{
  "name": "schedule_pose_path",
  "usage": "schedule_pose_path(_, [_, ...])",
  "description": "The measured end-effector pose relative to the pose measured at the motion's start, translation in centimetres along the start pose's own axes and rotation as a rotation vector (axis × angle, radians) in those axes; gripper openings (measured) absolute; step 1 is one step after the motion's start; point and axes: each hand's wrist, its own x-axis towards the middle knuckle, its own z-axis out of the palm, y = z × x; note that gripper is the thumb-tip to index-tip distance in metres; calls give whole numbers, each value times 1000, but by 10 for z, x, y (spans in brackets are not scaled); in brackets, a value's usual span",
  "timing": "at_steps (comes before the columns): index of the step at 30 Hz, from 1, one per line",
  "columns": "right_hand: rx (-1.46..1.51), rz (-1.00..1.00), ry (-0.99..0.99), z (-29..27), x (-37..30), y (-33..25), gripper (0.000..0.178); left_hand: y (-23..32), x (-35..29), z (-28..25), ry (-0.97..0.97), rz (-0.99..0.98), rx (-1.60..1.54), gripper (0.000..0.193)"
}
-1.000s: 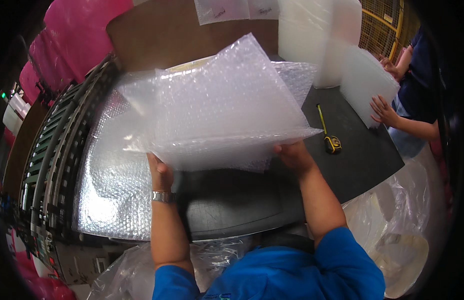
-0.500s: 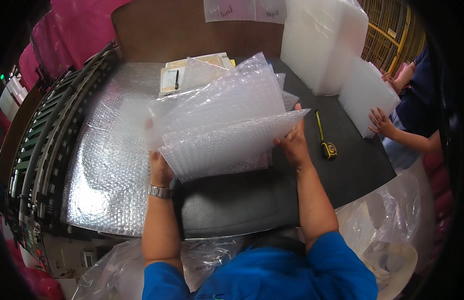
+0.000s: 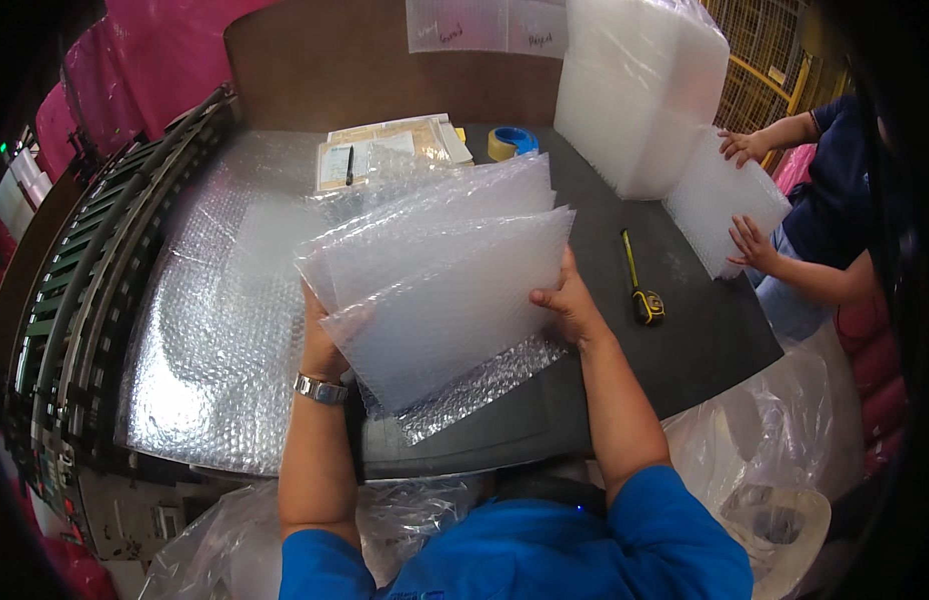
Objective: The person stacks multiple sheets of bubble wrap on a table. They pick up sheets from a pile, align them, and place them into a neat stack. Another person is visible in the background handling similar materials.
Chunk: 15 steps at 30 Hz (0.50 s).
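Between my hands is a loose stack of clear bubble wrap sheets (image 3: 450, 295), fanned out and tilted over the dark tabletop. My left hand (image 3: 323, 335) grips the stack's left edge, its fingers partly hidden behind the plastic. On the right edge my right hand (image 3: 567, 302) is closed, thumb in front and fingers behind. A large sheet of bubble wrap (image 3: 210, 370) lies flat to the left. Right of my right hand rests a yellow and black tape measure (image 3: 647, 306), its blade partly drawn out.
Papers with a pen (image 3: 351, 165) and a roll of tape (image 3: 512, 143) lie at the back. A tall stack of bubble wrap (image 3: 635, 95) stands back right. A co-worker's hands (image 3: 750, 240) hold another stack there. A roller conveyor (image 3: 90, 290) runs along the left.
The sheets have come down and nearer to me, spreading more apart, with the lower ones now showing. The tape roll has come into sight. The co-worker's upper hand moved to the stack's top edge.
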Motion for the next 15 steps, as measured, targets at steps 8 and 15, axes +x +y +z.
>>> schedule_pose_path(8, [64,-122,185,-2,3,-7,90,5,3,-2,-134,2,118,100])
schedule_pose_path(15, [-371,-72,-4,0,-19,-23,81,2,-8,-19,-1,169,533,82])
